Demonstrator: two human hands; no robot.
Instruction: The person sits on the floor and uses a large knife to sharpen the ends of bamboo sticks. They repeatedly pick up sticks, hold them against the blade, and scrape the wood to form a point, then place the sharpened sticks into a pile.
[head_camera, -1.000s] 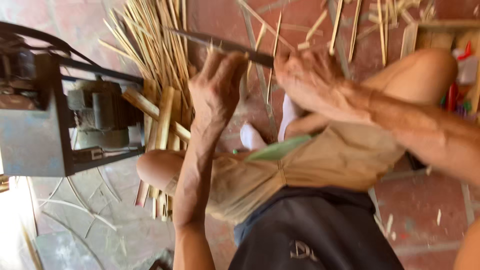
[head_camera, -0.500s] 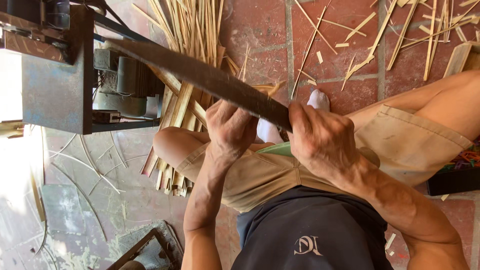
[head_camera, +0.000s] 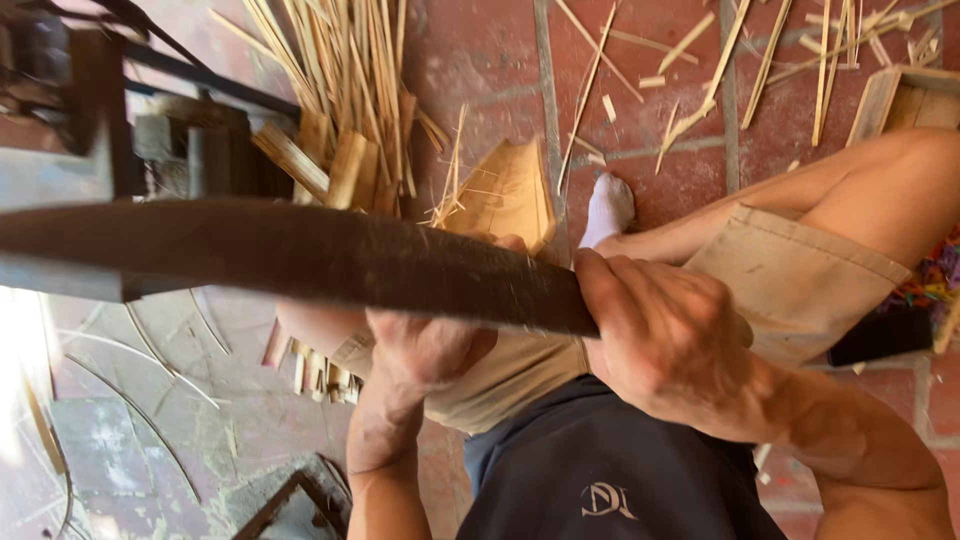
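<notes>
Blade (head_camera: 300, 255) is lying across the middle of the view, long, dark and a bit rusty, edge toward the body, tip reaching out left in front of the dark metal machine frame (head_camera: 90, 150). I'm seeing the right hand (head_camera: 665, 335) closing tight around the handle end; handle itself is hidden inside the fist, so can't tell its shape. Left hand (head_camera: 425, 345) is sitting just under the blade w/ fingers curling up behind it. It seems to be gripping the split bamboo piece (head_camera: 505, 195) that is poking up above the blade, but the contact is hidden, so I can't say for sure what it's holding.

Person is sitting on the red brick floor (head_camera: 480, 60), knees bent, tan shorts (head_camera: 800, 280), white sock (head_camera: 607, 208) showing beyond the blade. Bamboo strips (head_camera: 350, 90) are piling up near the frame, more slivers scattering over the bricks top right.

My read on doing this step well: keep the right wrist locked so the blade is staying flat and not twisting. Left fingers should be staying behind the spine, not under the edge. Bamboo should be bracing vs. the leg or floor so it isn't slipping. Edge is passing close to thigh & forearm, so short, controlled strokes look safer than long pulls.
</notes>
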